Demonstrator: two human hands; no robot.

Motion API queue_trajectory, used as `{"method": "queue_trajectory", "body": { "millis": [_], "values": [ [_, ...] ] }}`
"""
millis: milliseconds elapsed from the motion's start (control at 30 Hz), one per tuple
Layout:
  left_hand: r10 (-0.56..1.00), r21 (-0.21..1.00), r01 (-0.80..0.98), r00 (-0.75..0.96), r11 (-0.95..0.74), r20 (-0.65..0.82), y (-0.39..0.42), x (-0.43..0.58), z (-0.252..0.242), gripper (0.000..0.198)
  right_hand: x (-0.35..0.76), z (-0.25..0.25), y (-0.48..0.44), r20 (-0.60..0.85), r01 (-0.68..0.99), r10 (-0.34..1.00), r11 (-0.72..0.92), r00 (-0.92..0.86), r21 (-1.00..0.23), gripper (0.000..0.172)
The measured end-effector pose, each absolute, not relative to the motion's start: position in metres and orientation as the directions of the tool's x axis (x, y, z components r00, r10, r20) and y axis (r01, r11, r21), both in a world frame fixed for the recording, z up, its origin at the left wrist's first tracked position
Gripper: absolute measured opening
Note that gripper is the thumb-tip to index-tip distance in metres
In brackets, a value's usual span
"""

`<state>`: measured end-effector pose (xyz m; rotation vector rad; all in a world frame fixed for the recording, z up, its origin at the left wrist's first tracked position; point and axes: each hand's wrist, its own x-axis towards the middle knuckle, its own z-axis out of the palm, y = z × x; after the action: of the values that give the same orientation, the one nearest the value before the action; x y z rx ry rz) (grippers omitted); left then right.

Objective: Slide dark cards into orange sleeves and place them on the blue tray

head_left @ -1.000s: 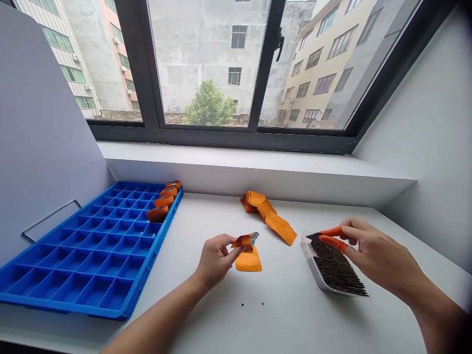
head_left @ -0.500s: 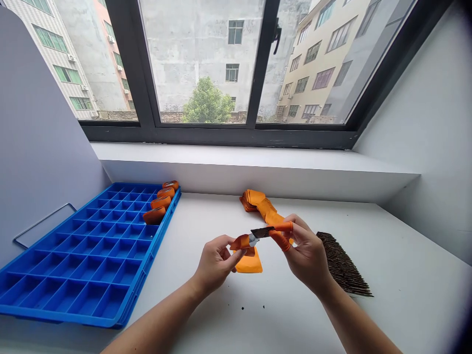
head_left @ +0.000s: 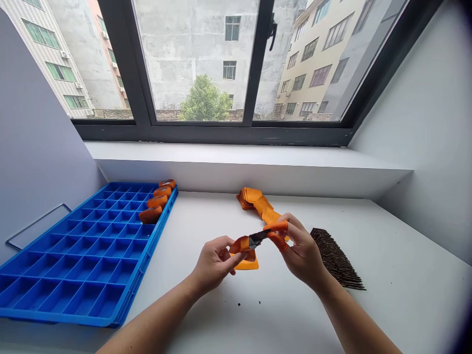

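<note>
Near the middle, my left hand (head_left: 216, 260) pinches an orange pouch (head_left: 241, 244) whose silvery-grey inner side shows at its right end. Orange finger covers are on the thumb and a finger of my right hand (head_left: 300, 250). Between these covered tips is a thin dark piece (head_left: 259, 236), its left end at the mouth of the pouch. Another orange packet (head_left: 247, 263) lies flat on the table, partly hidden under my left hand and the held pouch.
A blue compartment tray (head_left: 143, 260) stands at left with several orange pouches (head_left: 157, 200) along its far right side. Spread orange packets (head_left: 260, 201) lie at the back; overlapping dark pieces (head_left: 337, 260) lie at right. Dark crumbs (head_left: 239, 304) dot the front.
The dark piece in my right hand has moved left and down, and its tip now meets the pouch opening. The whole view has shifted slightly.
</note>
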<state>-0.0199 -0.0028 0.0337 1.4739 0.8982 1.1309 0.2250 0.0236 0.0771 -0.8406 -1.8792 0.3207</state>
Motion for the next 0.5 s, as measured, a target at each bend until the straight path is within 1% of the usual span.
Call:
{"method": "queue_trajectory", "body": {
  "millis": [367,500],
  "values": [
    [0.934,0.978,-0.023,0.291,-0.208,0.206,-0.004,-0.019,0.036,0.035,0.227,0.075,0.024,0.692,0.411,0.648,0.752,-0.316,-0.516,0.014],
    [0.933,0.981,-0.054,0.303,-0.186,0.194,-0.005,-0.018,0.036,0.034,0.22,0.068,0.022,0.689,0.399,0.646,0.756,-0.327,-0.519,0.023]
  ]
}}
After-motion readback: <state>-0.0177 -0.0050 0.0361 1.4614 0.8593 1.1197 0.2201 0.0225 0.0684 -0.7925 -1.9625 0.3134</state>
